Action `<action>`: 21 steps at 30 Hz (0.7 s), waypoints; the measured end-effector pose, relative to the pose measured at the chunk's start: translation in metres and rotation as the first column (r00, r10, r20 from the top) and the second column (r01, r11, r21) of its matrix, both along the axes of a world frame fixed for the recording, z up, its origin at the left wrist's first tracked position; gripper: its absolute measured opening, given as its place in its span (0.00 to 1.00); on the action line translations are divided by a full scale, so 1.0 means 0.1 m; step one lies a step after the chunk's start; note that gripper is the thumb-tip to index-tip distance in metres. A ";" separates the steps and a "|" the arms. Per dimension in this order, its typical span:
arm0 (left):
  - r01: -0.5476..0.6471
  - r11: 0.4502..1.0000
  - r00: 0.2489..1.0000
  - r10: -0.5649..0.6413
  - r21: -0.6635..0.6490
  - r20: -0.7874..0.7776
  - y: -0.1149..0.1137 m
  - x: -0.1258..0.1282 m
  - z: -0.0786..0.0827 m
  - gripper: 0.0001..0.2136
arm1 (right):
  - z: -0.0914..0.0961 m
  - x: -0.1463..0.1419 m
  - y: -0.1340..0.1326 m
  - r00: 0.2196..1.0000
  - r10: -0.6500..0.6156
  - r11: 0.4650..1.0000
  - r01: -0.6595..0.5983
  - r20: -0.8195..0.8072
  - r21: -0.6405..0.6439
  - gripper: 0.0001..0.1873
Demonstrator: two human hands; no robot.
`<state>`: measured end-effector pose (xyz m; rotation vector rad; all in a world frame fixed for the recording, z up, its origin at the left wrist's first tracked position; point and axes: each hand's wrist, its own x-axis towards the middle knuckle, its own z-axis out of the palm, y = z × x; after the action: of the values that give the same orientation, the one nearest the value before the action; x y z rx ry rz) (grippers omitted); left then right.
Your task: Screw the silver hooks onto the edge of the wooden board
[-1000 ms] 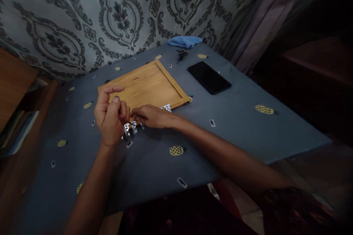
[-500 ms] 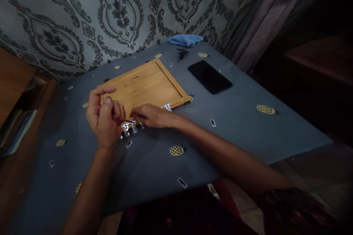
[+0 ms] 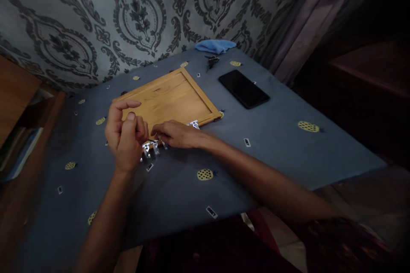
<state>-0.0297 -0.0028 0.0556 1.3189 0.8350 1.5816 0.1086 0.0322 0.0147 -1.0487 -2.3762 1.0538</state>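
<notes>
A wooden framed board (image 3: pixel 169 98) lies flat on a table under a dark blue cloth (image 3: pixel 272 145) with yellow pineapple prints. Small silver metal brackets (image 3: pixel 150 149) lie at the board's near edge, another bracket (image 3: pixel 194 124) further right. My left hand (image 3: pixel 126 136) hovers above the board's near left corner, index finger stretched out, the other fingers curled with the thumb pressed to them; what they pinch is too small to see. My right hand (image 3: pixel 177 134) rests palm down on the cloth at the board's near edge, fingertips closed over the brackets.
A black phone (image 3: pixel 244 89) lies screen up to the right of the board. A blue cloth (image 3: pixel 215 46) and a small dark object (image 3: pixel 211 61) sit at the far edge by the patterned wall. A wooden shelf with books (image 3: pixel 19 145) stands to the left; a curtain (image 3: pixel 304 30) hangs right.
My left hand drifted a little left, then came back right toward the brackets. The right hand has stayed in place on the brackets.
</notes>
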 end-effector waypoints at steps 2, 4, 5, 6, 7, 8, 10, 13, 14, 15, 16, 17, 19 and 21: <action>0.041 0.999 0.999 -0.041 -0.007 -0.011 0.01 -0.01 0.01 0.03 | 0.01 0.01 -0.01 1.000 0.004 1.000 -0.004 0.002 -0.001 0.15; 0.097 0.995 0.995 -0.098 -0.015 -0.031 0.03 -0.02 0.01 0.04 | 0.01 0.01 -0.02 1.000 0.013 1.000 -0.013 -0.003 0.007 0.14; 0.125 0.992 0.991 -0.126 -0.022 -0.043 0.04 -0.02 0.01 0.04 | 0.01 0.01 -0.02 1.000 0.016 1.000 -0.016 -0.004 0.013 0.14; 0.151 0.988 0.987 -0.152 -0.030 -0.055 0.05 -0.03 0.01 0.05 | 0.01 0.01 -0.02 1.000 0.018 1.000 -0.018 -0.002 0.019 0.13; 0.172 0.985 0.983 -0.174 -0.034 -0.064 0.06 -0.04 0.01 0.05 | 0.01 0.01 -0.02 1.000 0.018 1.000 -0.018 0.001 0.022 0.13; 0.186 0.982 0.980 -0.188 -0.036 -0.069 0.07 -0.04 0.00 0.06 | 0.00 0.01 -0.02 1.000 0.019 1.000 -0.019 0.006 0.022 0.13; 0.185 0.982 0.980 -0.187 -0.034 -0.064 0.07 -0.05 0.00 0.06 | 0.00 0.00 -0.01 1.000 0.017 1.000 -0.017 0.014 0.017 0.13; 0.109 0.994 0.994 -0.109 -0.016 -0.024 0.07 -0.09 0.01 0.05 | -0.01 -0.01 0.00 1.000 0.012 1.000 -0.012 0.015 0.009 0.14; 0.073 0.997 0.997 -0.073 -0.011 -0.009 0.07 -0.11 0.02 0.04 | -0.01 -0.01 0.00 1.000 0.014 1.000 -0.014 0.015 0.008 0.15; 0.038 0.999 0.999 -0.038 -0.004 0.005 0.08 -0.14 0.03 0.03 | -0.02 -0.01 0.01 1.000 0.017 1.000 -0.017 0.014 0.007 0.15; 0.008 1.000 1.000 -0.008 -0.002 0.014 0.08 -0.16 0.05 0.03 | -0.03 -0.01 0.01 1.000 0.023 1.000 -0.023 0.013 0.007 0.16; -0.016 1.000 1.000 0.016 -0.003 0.017 0.08 -0.19 0.06 0.02 | -0.03 -0.01 0.01 1.000 0.028 1.000 -0.028 0.011 0.008 0.16; -0.041 0.999 0.999 0.041 -0.012 0.005 0.08 -0.23 0.10 0.02 | -0.05 -0.01 0.02 0.999 0.031 0.999 -0.031 0.013 0.015 0.16; -0.049 0.999 0.999 0.048 -0.024 -0.019 0.07 -0.26 0.12 0.03 | -0.06 -0.01 0.03 0.999 0.029 0.999 -0.029 0.016 0.019 0.17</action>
<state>-0.0552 0.0046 0.0679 1.3065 0.9007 1.5944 0.1074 0.0351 0.0084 -1.0227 -2.4163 1.0342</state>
